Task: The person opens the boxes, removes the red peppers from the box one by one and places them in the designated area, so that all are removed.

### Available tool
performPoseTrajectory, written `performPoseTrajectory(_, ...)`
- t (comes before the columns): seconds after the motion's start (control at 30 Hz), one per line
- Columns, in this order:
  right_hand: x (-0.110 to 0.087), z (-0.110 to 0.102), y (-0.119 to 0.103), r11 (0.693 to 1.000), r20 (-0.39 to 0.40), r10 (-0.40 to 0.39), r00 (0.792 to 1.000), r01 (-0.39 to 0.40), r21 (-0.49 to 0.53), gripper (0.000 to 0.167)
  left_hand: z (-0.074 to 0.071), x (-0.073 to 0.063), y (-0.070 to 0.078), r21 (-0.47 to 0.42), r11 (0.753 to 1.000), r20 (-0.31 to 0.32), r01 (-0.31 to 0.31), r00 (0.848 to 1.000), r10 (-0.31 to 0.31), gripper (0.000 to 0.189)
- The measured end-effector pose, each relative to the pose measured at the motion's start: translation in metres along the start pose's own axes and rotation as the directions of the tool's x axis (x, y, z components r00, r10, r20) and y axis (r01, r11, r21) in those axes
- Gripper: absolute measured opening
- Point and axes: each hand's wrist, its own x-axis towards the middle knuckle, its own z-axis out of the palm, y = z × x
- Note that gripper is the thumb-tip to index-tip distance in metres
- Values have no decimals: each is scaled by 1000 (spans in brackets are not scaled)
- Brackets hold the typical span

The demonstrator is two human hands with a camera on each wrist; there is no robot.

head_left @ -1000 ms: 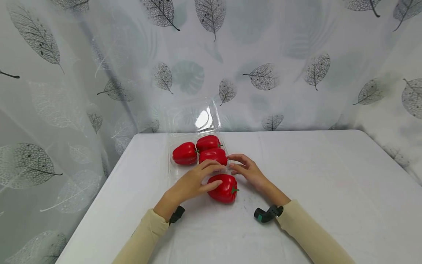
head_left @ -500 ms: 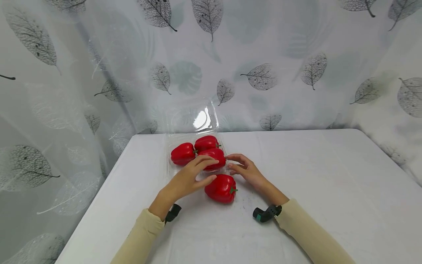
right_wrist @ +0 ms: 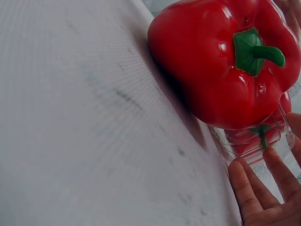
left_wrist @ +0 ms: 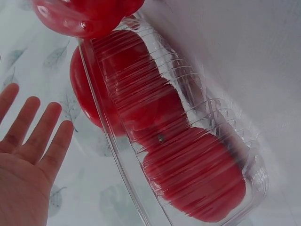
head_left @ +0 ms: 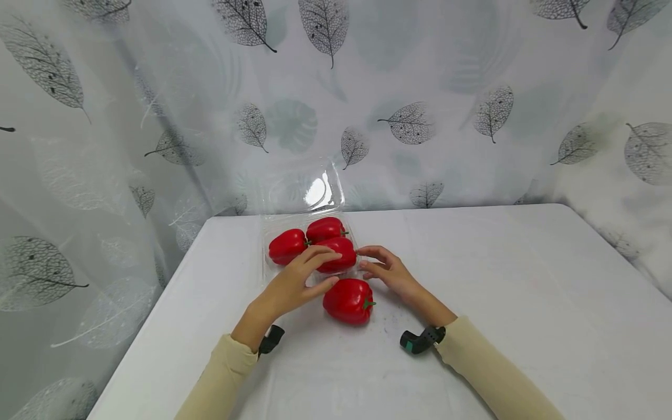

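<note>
Three red bell peppers (head_left: 287, 246) sit in a clear plastic clamshell box (left_wrist: 127, 181) whose lid (head_left: 320, 189) stands raised at the back. Another red bell pepper (right_wrist: 221, 66), with a green stem, lies on the table in front of the box. My left hand (head_left: 291, 284) hovers at the box's near side with its fingers spread; in the head view they overlap a boxed pepper and the thumb tip reaches the loose one. At the box's right end, the extended fingertips of my right hand (head_left: 395, 276) meet the plastic wall, beside the stem of a boxed pepper.
A white cloth covers the table (head_left: 472, 291). Behind it and on the left hangs a pale curtain (head_left: 409, 64) printed with leaves. Black bands (head_left: 422, 339) sit on both wrists, below beige sleeves.
My left hand has drawn back leftward off the loose pepper, uncovering more of it. The right hand stays at the box's end. The whole head view has shifted slightly.
</note>
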Motion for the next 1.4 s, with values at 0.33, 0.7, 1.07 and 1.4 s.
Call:
performPoseTrajectory(0.33,-1,1,1,1000,-4,4,1000,-4,4,46,1,3,-3,-28,1000,7,1,1000,-1,51)
performPoseTrajectory(0.7,-1,2,0,1000,-14,27,1000,-27,-9,45,3,6,-11,-60,996,18,65,998,-64,52)
performPoseTrajectory(1.07,-1,2,1,1000,-11,18,1000,-18,-15,45,5,11,-13,-83,985,47,153,988,-150,55)
performPoseTrajectory(1.4,0,1,-1,999,-24,25,999,-26,-19,45,8,13,-19,-100,983,18,151,989,-150,53)
